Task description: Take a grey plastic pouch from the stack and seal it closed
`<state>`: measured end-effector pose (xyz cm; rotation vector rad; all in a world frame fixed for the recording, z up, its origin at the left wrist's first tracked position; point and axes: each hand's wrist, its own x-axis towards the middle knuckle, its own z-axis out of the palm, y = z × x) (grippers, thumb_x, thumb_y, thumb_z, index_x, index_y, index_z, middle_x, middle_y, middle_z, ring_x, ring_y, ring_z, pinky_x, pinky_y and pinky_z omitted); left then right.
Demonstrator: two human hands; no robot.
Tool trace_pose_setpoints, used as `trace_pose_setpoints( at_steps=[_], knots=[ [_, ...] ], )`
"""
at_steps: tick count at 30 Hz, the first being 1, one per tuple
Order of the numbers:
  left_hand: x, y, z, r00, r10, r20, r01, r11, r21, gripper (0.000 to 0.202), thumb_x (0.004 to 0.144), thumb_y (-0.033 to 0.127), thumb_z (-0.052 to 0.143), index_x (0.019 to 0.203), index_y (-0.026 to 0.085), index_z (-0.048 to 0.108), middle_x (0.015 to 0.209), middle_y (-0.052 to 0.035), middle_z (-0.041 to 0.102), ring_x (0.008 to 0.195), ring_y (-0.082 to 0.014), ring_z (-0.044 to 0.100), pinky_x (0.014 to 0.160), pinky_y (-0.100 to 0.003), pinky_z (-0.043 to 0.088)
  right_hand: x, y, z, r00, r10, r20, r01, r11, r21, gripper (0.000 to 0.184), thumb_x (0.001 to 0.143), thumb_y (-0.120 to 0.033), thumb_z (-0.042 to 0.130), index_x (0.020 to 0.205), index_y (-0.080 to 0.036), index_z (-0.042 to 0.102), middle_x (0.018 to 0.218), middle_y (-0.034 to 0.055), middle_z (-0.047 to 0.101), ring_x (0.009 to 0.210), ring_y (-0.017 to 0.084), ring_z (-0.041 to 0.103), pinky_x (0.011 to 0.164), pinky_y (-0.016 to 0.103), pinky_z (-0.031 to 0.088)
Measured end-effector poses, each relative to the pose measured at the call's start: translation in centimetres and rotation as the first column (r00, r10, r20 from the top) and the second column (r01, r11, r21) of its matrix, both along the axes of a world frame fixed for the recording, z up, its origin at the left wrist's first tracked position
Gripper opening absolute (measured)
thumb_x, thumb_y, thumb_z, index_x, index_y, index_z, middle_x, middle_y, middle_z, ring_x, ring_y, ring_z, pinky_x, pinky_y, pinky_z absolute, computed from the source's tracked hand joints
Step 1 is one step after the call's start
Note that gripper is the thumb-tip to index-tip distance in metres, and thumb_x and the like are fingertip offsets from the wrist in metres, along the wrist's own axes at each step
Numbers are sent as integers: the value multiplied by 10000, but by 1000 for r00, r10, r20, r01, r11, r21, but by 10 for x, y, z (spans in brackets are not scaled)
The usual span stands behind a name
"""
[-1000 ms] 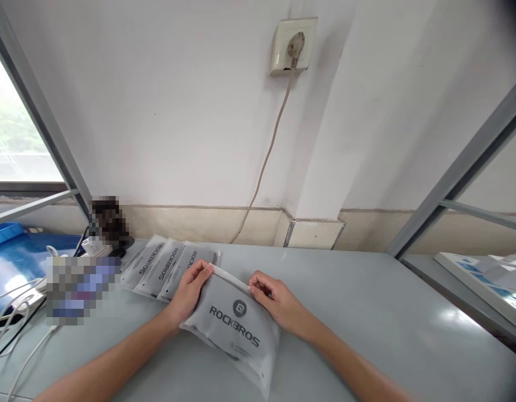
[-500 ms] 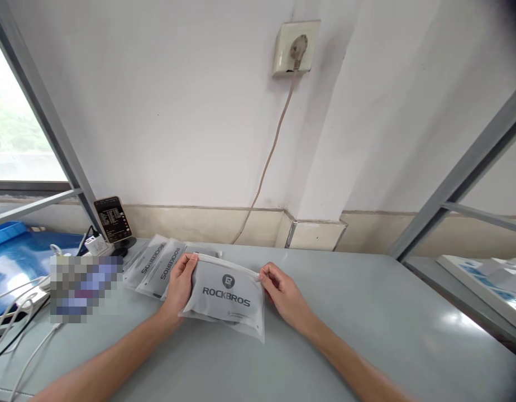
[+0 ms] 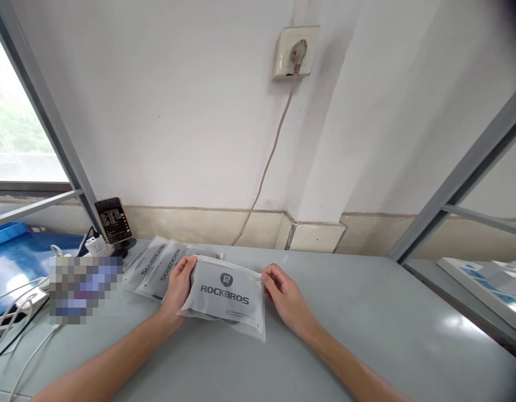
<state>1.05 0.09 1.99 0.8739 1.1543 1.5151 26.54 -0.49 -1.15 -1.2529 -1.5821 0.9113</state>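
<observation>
A frosted grey pouch (image 3: pixel 224 298) printed ROCKBROS lies on the grey table (image 3: pixel 367 335), its logo facing me. My left hand (image 3: pixel 177 287) grips its left edge, thumb on top. My right hand (image 3: pixel 283 293) pinches its upper right corner. Just behind and to the left, a fanned row of similar grey pouches (image 3: pixel 157 267) lies flat on the table, partly covered by the held pouch.
A phone on a stand (image 3: pixel 112 220) and a white charger with cables (image 3: pixel 94 244) sit at the back left. A wall socket with a cord (image 3: pixel 294 51) hangs above. Metal frame posts (image 3: pixel 454 184) flank the table. Printed sheets (image 3: pixel 488 279) lie at far right.
The pouch turned from a slanted position to level and shifted slightly left and back, next to the row. Both hands stayed on its edges. In the last half second almost nothing moved.
</observation>
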Motion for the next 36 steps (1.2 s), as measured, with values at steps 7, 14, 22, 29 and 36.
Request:
trace_pose_setpoints(
  at_steps=[7,14,22,29,36],
  knots=[
    [-4,2,-2,993,-107,-40,106,994,-22,404,790,541,788,754,209,560,695,60,462,611,-120,411,541,-203,388,3,3,-5,999,14,-51,-15,999,-29,337,1020,-547,483,855,-253,500,701,-57,457,585,146,404,564,280,335],
    [0,-5,5,991,-35,-130,35,999,-3,417,775,568,767,724,211,556,677,56,461,601,-128,415,539,-218,370,2,4,-9,999,50,-18,-50,998,-32,317,1013,-576,485,985,-266,545,697,-61,429,576,153,443,540,279,357],
    [-3,0,-4,999,-33,-20,30,994,-108,429,740,596,766,759,227,547,664,73,488,581,-130,450,556,-228,405,-1,-1,0,995,99,8,-98,994,-41,353,1010,-588,482,1150,-288,601,780,-25,526,614,170,485,568,302,431],
    [-3,-1,-3,986,-85,-144,91,995,35,449,812,618,737,745,220,539,690,67,452,607,-124,397,569,-219,358,-2,-2,1,998,26,53,-29,998,59,266,1012,-513,509,1068,-264,582,876,-2,544,743,190,510,688,323,443],
    [-1,-4,1,972,-120,-203,136,989,65,433,845,620,706,753,225,555,698,52,471,633,-146,407,605,-233,370,0,-1,1,998,-9,66,3,995,102,227,1013,-471,493,1029,-258,569,901,12,543,750,197,512,689,328,438]
  ],
)
